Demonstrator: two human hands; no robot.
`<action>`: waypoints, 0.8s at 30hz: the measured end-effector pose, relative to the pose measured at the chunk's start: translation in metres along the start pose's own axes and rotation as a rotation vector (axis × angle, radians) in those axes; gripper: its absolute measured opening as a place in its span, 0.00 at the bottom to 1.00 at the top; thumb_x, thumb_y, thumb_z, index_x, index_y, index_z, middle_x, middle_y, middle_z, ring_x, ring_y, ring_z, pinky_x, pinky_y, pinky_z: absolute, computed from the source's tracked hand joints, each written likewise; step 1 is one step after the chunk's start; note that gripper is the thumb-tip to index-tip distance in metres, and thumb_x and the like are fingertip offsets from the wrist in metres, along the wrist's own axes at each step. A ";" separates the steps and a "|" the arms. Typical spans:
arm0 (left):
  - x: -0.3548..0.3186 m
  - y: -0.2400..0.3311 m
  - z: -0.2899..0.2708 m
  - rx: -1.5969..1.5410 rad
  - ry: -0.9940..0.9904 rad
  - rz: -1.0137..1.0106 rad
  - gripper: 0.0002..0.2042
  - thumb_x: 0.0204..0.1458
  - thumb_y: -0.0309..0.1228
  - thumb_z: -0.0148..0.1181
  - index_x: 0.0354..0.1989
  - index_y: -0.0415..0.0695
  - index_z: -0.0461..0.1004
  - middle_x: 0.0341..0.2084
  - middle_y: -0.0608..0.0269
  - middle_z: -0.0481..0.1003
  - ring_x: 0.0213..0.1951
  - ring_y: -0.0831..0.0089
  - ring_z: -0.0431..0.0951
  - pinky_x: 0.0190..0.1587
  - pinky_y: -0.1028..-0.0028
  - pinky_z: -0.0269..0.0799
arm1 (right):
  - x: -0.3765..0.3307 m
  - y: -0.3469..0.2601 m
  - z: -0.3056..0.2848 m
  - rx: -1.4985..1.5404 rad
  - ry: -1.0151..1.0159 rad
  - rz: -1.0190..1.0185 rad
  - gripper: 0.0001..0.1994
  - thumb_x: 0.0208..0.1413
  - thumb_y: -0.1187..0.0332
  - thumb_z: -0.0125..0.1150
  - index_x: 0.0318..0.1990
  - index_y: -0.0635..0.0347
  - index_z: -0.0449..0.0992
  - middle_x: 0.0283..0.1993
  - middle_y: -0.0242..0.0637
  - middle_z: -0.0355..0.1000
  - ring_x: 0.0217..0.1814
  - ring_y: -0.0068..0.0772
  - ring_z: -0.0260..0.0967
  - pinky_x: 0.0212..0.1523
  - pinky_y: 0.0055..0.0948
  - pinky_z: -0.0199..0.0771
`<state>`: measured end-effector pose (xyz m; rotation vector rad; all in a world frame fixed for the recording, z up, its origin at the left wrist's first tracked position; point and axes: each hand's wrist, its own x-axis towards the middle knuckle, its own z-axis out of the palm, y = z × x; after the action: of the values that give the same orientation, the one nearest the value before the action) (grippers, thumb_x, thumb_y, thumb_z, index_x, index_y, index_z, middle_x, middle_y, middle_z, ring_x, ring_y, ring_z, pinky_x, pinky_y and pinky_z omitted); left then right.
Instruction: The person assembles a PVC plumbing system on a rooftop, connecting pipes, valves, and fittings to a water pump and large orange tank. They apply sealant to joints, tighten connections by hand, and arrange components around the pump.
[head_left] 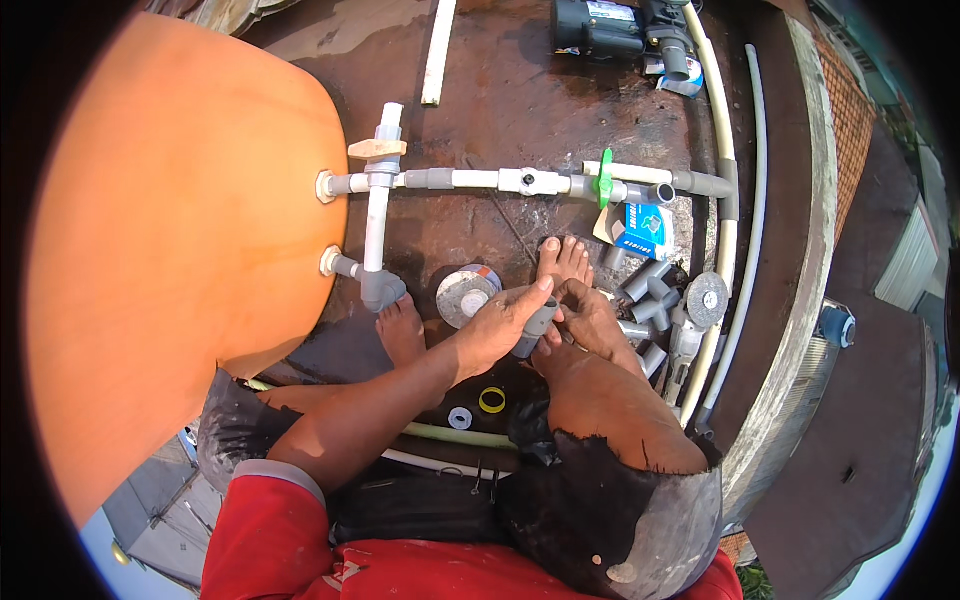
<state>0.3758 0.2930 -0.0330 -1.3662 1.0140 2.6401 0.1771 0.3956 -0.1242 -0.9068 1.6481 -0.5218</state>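
Observation:
My left hand is wrapped round a grey plastic pipe fitting, held upright between my knees with its round opening facing up. Close against the fitting's right side is my right hand, its fingers curled in a pinch. Whatever those fingers may grip is too small to make out. Beyond my left hand a round grey-white disc lies on the floor. A yellow ring and a small white ring lie below my hands.
An orange tank stands left, joined to white piping with orange-handled and green-handled valves. Right are grey fittings, an angle grinder and a blue box. A pump sits far back; a low wall edge runs right.

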 end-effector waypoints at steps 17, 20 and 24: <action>0.025 -0.004 -0.008 0.074 0.148 -0.140 0.46 0.73 0.74 0.38 0.60 0.36 0.80 0.46 0.57 0.83 0.42 0.66 0.85 0.45 0.67 0.82 | -0.034 -0.052 -0.032 0.677 -0.044 -0.125 0.20 0.67 0.66 0.76 0.61 0.68 0.83 0.45 0.36 0.87 0.46 0.32 0.83 0.51 0.35 0.84; 0.048 -0.019 -0.004 0.228 0.127 0.036 0.49 0.75 0.72 0.31 0.78 0.32 0.64 0.69 0.47 0.74 0.67 0.57 0.77 0.68 0.63 0.73 | -0.029 -0.041 -0.031 0.372 -0.068 -0.233 0.27 0.66 0.69 0.78 0.69 0.69 0.79 0.48 0.40 0.86 0.53 0.30 0.84 0.55 0.31 0.83; 0.063 -0.021 0.007 0.195 0.094 0.239 0.46 0.79 0.65 0.27 0.87 0.32 0.43 0.86 0.41 0.52 0.87 0.53 0.50 0.85 0.63 0.47 | -0.027 -0.049 -0.038 0.437 -0.100 -0.046 0.29 0.62 0.74 0.80 0.69 0.71 0.78 0.55 0.42 0.84 0.57 0.27 0.81 0.59 0.30 0.80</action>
<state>0.3374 0.2962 -0.0877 -1.4174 1.4891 2.5640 0.1570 0.3820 -0.0608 -0.6352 1.3516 -0.8165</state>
